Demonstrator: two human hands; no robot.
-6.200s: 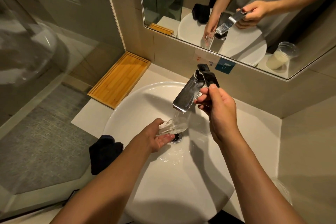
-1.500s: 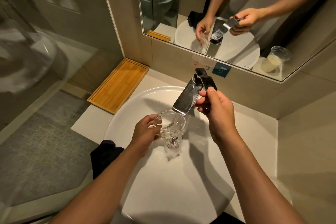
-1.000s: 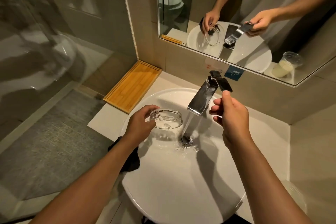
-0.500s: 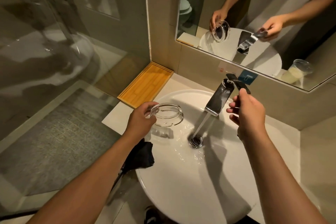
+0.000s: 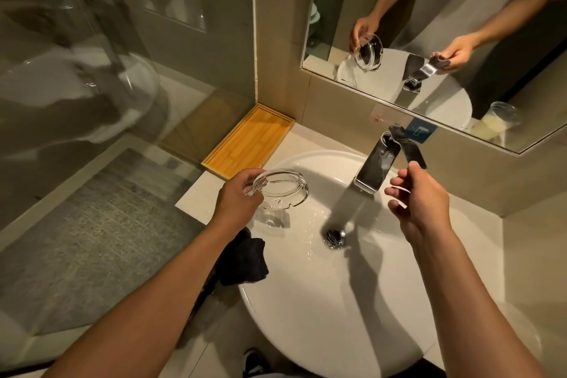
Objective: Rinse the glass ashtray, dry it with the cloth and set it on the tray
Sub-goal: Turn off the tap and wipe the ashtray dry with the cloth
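Note:
My left hand [image 5: 237, 201] grips the round clear glass ashtray [image 5: 283, 190] by its left rim, holding it upright over the left side of the white basin [image 5: 322, 301], away from the water stream. My right hand [image 5: 420, 204] is at the tap handle [image 5: 409, 149], thumb touching its end, fingers spread. Water runs from the chrome tap [image 5: 377, 167] into the drain [image 5: 335, 238]. A dark cloth [image 5: 245, 261] lies on the counter at the basin's left edge, partly under my left forearm. The bamboo tray [image 5: 248, 139] sits bare in the back left corner.
A mirror [image 5: 429, 24] on the wall reflects my hands and a plastic cup. A glass shower panel [image 5: 92, 70] stands to the left. The white counter [image 5: 202, 193] runs between tray and basin.
My left hand has drawn the ashtray out from under the stream and turned it upright to the left of the tap. My right hand stays at the handle, and the water keeps running.

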